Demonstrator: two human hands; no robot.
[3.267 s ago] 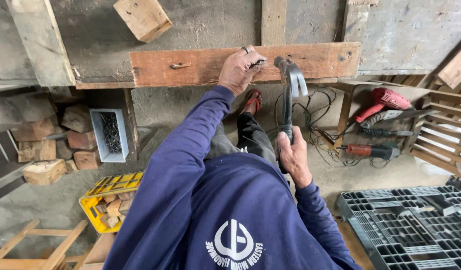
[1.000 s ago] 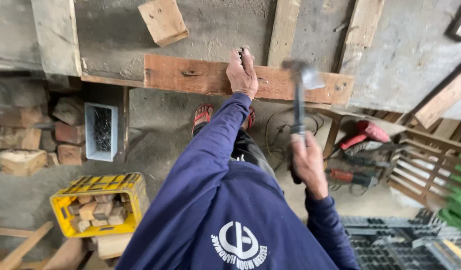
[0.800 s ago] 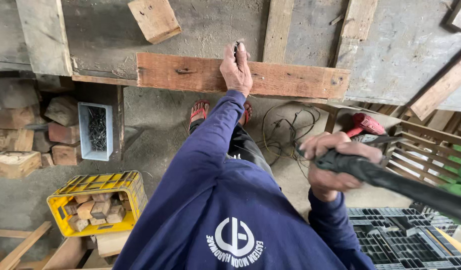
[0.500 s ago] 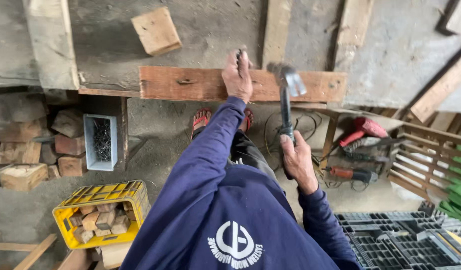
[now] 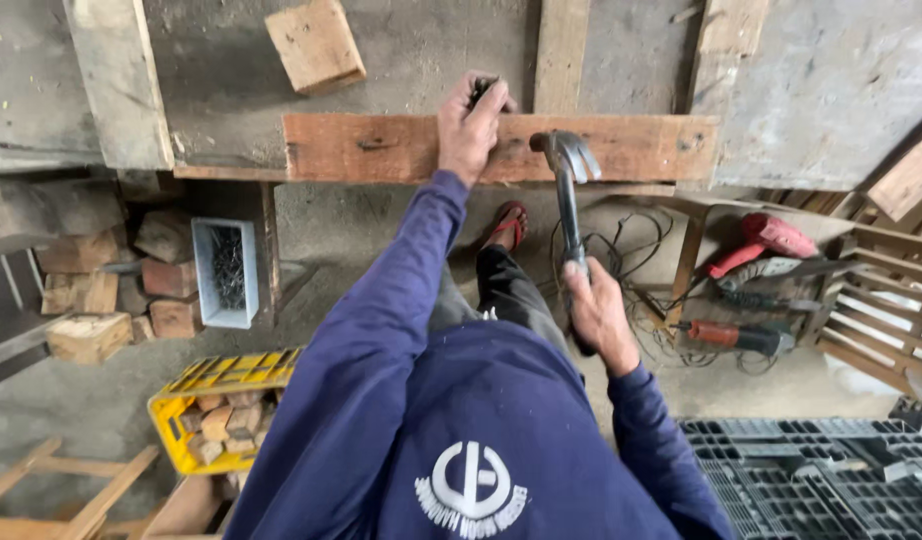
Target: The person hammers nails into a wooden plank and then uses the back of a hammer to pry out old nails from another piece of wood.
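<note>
While the left hand (image 5: 471,125) is pressing down on the reddish plank (image 5: 381,148) lying across the workbench (image 5: 431,50), its fingers are pinching a small bunch of dark nails (image 5: 484,88) at the plank's far edge. At about three o'clock from that hand, the hammer (image 5: 566,190) is hanging with its steel head just above the plank, claw pointing right. Wrapping its fingers tight around the lower end of the handle, the right hand (image 5: 599,315) is sitting at roughly five o'clock from the hammer head. A square wood block (image 5: 315,44) is lying on the bench at ten o'clock from the left hand. Down on the floor, a white box of nails (image 5: 227,272) is standing at eight o'clock, a yellow crate (image 5: 196,385) of wood offcuts is sitting nearer the person, and red power tools (image 5: 761,245) are lying at four o'clock.
</note>
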